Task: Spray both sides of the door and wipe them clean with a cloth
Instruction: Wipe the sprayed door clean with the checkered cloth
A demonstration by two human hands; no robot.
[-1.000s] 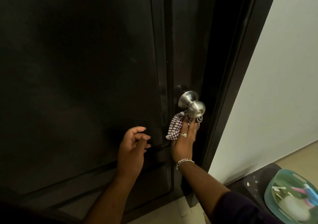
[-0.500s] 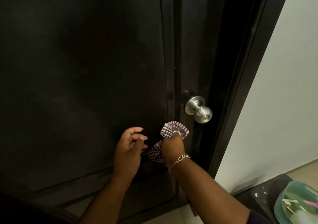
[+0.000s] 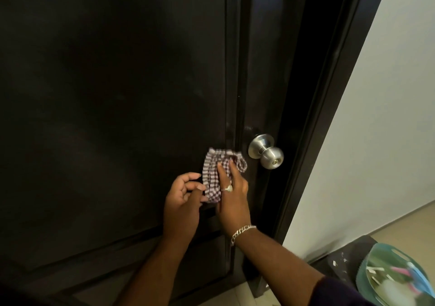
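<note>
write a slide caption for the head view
Right hand presses a checked cloth flat against the dark door, beside the knob.

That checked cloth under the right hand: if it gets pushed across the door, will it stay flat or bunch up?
The cloth looks thin and floppy; its top edge is already gathered in folds, so it will likely bunch. The right hand presses it to the door with straight fingers, which should help it slide.

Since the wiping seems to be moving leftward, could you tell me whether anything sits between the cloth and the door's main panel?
Nothing visible does: the right hand presses the cloth flat against the door, left of the knob.
</note>
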